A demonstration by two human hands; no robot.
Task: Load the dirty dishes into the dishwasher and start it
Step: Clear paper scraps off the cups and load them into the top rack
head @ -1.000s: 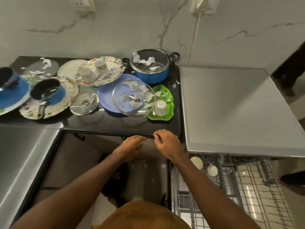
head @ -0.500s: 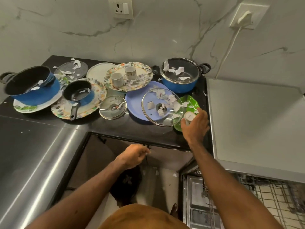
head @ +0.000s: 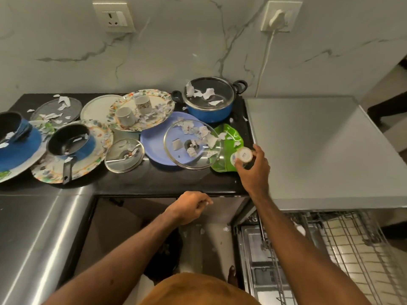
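My right hand (head: 254,170) grips a small white cup (head: 243,156), tipped so its base faces me, just above the green leaf-shaped plate (head: 229,137). My left hand (head: 189,206) hangs below the counter's front edge with its fingers curled; a pale scrap shows at the fingertips. On the black counter (head: 165,181) lie dirty dishes strewn with paper scraps: a large glass lid (head: 191,147) on a lilac plate (head: 154,146), a small glass lid (head: 124,155), a floral plate with two cups (head: 141,111), a blue pot with a lid (head: 208,100). The dishwasher rack (head: 343,245) stands pulled out at the lower right.
A small blue saucepan (head: 68,142) sits on a floral plate at the left, beside a larger blue pot (head: 13,128). The grey dishwasher top (head: 319,150) lies right of the counter. A steel surface (head: 33,238) fills the lower left. A plugged-in cable (head: 264,62) runs down the wall.
My right hand rose from the counter's edge to the green plate, closed round the white cup and tipped it up. My left hand stayed below the edge.
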